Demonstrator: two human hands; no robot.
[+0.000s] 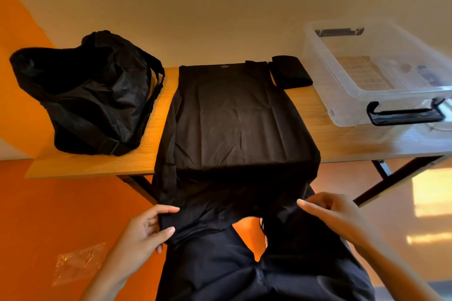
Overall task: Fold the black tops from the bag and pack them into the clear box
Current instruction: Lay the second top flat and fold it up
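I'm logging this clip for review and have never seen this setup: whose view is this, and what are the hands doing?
There is no machine here: one camera worn on a person's head looks down at their bare hands. On the wooden table stand a black bag at the left and a clear box at the right; a black top lies spread between them, a small folded black piece beside it. The top's lower end hangs over the near edge, where the left hand and right hand each pinch it.
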